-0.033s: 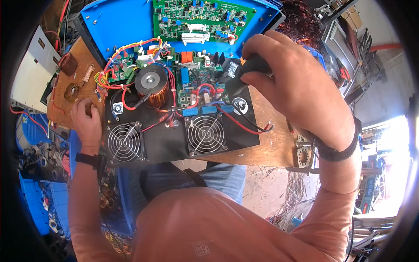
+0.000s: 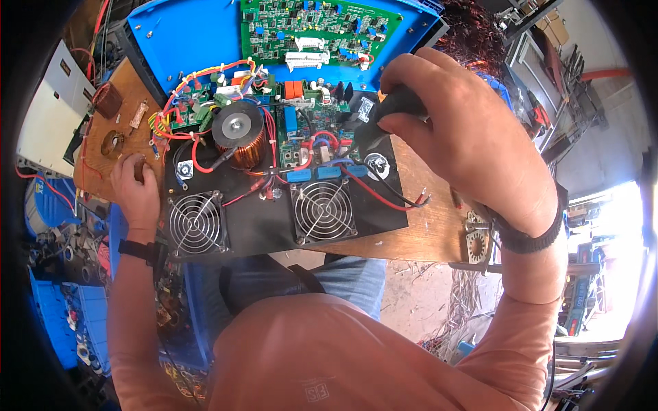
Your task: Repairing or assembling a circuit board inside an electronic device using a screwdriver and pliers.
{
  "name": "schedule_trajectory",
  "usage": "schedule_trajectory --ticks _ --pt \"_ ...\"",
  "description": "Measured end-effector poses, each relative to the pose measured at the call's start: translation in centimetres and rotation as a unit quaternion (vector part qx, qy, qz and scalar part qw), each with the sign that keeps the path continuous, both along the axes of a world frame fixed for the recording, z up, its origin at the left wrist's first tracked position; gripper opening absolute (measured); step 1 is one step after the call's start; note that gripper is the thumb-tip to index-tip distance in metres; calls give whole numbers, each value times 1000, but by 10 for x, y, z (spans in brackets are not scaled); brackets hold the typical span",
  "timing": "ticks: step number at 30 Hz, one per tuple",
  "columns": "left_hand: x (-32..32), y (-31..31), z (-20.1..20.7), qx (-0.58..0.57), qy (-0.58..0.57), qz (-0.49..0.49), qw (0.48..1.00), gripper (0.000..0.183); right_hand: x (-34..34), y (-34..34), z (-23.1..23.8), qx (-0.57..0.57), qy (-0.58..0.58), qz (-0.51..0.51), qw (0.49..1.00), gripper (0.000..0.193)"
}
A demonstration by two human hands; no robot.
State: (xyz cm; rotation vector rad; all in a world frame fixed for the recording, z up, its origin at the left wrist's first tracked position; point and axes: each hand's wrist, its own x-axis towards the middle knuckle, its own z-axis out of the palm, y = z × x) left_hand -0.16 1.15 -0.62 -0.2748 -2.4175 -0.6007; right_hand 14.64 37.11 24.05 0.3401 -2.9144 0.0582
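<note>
My right hand (image 2: 445,109) is closed around a black-handled, screwdriver-like tool (image 2: 404,103). The tool points down and left over the green circuit board (image 2: 319,120) of an opened electronic device; its tip is hard to make out. On the wooden table, my left hand (image 2: 137,188) rests beside the left edge of the device's black base plate (image 2: 267,212), fingers loosely bent and apart, with nothing visible in them. A copper-wound toroidal coil (image 2: 240,133), blue block components (image 2: 329,172) and red and black cables (image 2: 391,198) sit on that plate.
The blue cover (image 2: 199,48) stands open behind, carrying another green board (image 2: 315,31). Two fan guards (image 2: 195,225) line the near edge. Left on the wooden table (image 2: 123,75) lie a copper-coloured coil (image 2: 106,101) and a small ring (image 2: 112,144). Blue bins (image 2: 55,322) stand lower left.
</note>
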Motion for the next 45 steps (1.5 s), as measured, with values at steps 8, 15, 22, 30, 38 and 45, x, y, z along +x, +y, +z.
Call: schedule_trajectory --ticks 8,15,22,30,38,45 --pt "0 -2 -1 7 -7 -3 1000 23 -4 -7 -2 -43 -7 -36 998 28" --pt "-5 -1 -2 -14 -6 -14 1000 22 -5 0 1 50 9 -112 992 41" --pt "-4 -6 -3 -16 -11 -14 1000 23 -14 -2 -5 -56 -13 -47 997 35" --pt "-3 -7 -6 -35 -28 -11 999 26 -18 12 -5 -90 -29 -9 995 37" --pt "0 -7 0 -12 -60 -17 998 24 -24 26 0 -128 -96 80 984 34" --pt "1 3 8 -22 -58 -7 998 23 -29 16 12 1 -62 55 997 26"
